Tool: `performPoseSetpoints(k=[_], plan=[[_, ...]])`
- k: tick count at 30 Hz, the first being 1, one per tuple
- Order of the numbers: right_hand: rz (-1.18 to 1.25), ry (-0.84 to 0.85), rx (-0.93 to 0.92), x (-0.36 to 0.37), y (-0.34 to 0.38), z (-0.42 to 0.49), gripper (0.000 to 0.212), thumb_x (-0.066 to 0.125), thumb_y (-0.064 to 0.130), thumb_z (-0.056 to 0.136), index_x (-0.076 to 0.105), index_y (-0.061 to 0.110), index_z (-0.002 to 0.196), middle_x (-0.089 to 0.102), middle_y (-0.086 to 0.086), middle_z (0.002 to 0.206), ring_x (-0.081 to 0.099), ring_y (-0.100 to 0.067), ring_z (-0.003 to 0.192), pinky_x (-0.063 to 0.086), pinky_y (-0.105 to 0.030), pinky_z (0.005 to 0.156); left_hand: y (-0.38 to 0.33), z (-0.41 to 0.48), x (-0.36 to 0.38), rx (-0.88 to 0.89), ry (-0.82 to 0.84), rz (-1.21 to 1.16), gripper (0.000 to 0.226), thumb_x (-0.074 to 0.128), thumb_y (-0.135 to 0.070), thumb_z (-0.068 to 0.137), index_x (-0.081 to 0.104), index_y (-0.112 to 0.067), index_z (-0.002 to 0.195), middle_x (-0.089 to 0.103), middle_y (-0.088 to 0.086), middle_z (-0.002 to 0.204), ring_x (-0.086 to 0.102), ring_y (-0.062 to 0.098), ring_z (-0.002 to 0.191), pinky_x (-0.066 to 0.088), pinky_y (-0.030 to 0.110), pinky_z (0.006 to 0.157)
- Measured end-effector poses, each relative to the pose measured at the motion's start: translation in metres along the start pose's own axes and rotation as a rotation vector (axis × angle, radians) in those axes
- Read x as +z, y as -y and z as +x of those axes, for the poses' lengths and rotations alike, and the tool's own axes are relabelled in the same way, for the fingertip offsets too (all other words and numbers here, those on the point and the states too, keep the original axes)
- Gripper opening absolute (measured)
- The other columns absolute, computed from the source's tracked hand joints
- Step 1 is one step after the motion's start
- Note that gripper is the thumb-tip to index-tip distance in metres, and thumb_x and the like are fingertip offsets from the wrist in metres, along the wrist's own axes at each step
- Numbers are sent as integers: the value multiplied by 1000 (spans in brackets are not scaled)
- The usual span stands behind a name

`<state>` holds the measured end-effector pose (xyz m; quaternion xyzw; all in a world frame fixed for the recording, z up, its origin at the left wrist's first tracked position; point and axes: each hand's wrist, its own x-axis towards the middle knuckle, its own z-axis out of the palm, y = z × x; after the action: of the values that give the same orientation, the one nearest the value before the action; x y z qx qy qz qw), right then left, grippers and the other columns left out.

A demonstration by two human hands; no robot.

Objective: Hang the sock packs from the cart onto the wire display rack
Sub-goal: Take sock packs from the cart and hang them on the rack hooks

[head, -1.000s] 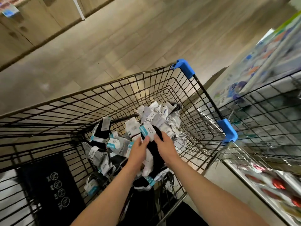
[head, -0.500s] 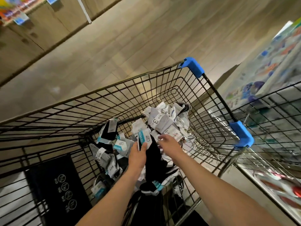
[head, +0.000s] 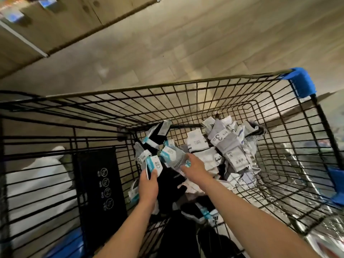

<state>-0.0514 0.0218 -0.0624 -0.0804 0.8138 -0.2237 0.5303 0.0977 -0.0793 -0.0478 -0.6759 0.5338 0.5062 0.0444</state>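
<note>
Left hand [head: 149, 185]: thumb and fingers pinch the black sock pack with a white-and-teal card header [head: 154, 165] by that card, just above the heap.
Right hand [head: 194, 171]: fingers reach forward onto a grey sock pack with a teal tag [head: 172, 158]. Cannot tell whether this is a grip or only a touch.
Heap: loose white, grey and black sock packs [head: 227, 146] lie on the floor of the black wire shopping cart [head: 167, 88], mostly toward its far right corner.
Handling (judged): light, soft and floppy. The fabric will sag and swing, and the card header is the only stiff part. Best taken at the header near its hanging hole. Packs overlap, so one may drag a neighbour up with it.
Edges: tall mesh walls on all sides, with blue plastic corner guards [head: 302, 82] on the right rim. A black flap panel with white icons [head: 98, 183] stands just left of the held pack. Tags could snag in the wire.
Open room: clear overhead, so a straight lift looks safest.
Display rack: not identifiable here, as the right margin is blurred.
</note>
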Motion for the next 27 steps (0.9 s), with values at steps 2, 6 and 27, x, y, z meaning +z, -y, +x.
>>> performPoseSetpoints(k=[2,6,27], plan=[[-120,-55,-20,6,2,7,66,73,38,85,45,22,142,56,-8,137,51,-32,129,43,-42,105,7,6,2,-2,9,-27,31,54,-32,101,60,-19,129,67,4,120,63,25,108,50,40,94],[-228,-23,84,10,0,22,81,67,52,87,30,25,155,53,-6,143,47,-36,131,42,-50,105,21,10,6,-29,46,-24,28,54,-29,102,58,-17,127,65,2,114,60,22,102,47,33,87],[527,-179,-50,-55,23,-62,31,45,-2,84,60,19,102,66,-2,102,59,-22,93,47,-34,72,-31,-36,11,98,168,-147,22,54,-38,100,60,-32,120,69,-7,115,65,16,106,53,47,97]])
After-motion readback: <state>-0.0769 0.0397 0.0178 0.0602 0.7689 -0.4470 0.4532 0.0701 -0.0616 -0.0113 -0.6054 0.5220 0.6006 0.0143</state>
